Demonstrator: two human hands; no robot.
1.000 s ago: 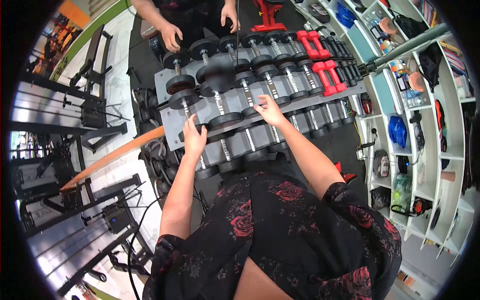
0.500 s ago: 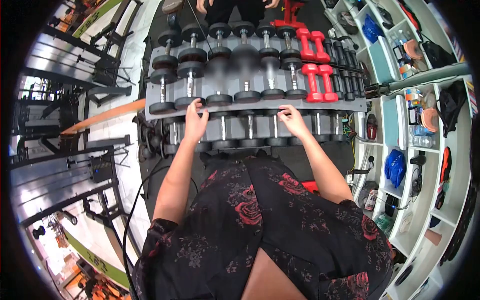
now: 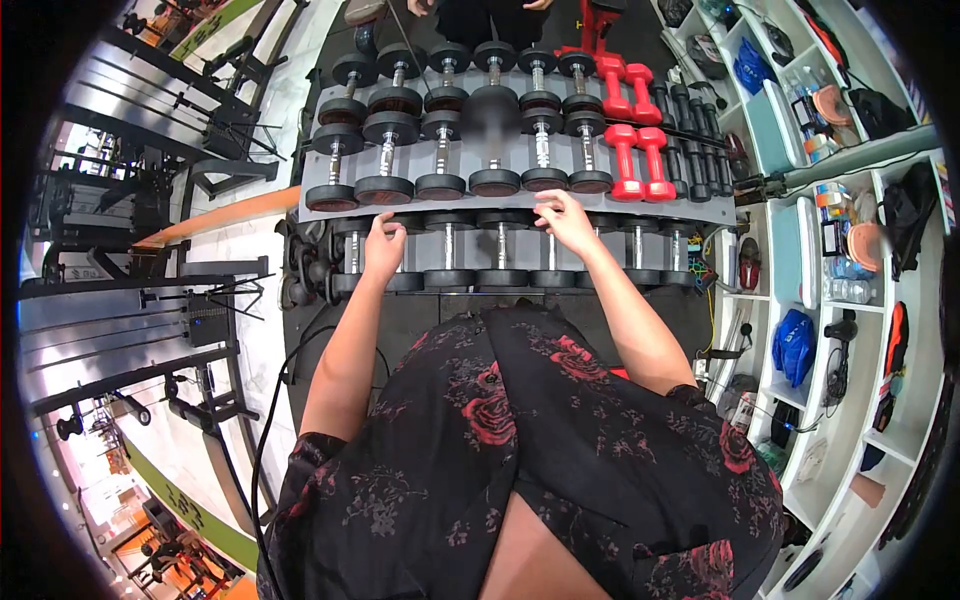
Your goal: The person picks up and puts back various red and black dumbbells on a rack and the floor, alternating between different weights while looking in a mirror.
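My left hand (image 3: 383, 250) is in front of the lower edge of the dumbbell rack (image 3: 460, 210), fingers loosely bent with the thumb apart and nothing in it. Just above it is the end of a black dumbbell (image 3: 390, 160) with a chrome handle. My right hand (image 3: 568, 222) is raised at the same edge, thumb and fingers apart, also holding nothing. Its fingertips point left, right below the head of another chrome-handled dumbbell (image 3: 543, 152). A lower row of dumbbells (image 3: 502, 250) shows between and beneath both hands.
Red dumbbells (image 3: 624, 160) and slim black ones (image 3: 695, 165) fill the rack's right end. White shelves (image 3: 800, 240) with bags and bottles line the right side. Weight machines (image 3: 190, 320) stand on the left. Behind the rack is a person, or a reflection (image 3: 480, 22), partly cut off.
My right hand has shifted left and slightly up along the rack's edge. My left hand has lowered a little, away from the dumbbell end. The view has tilted slightly.
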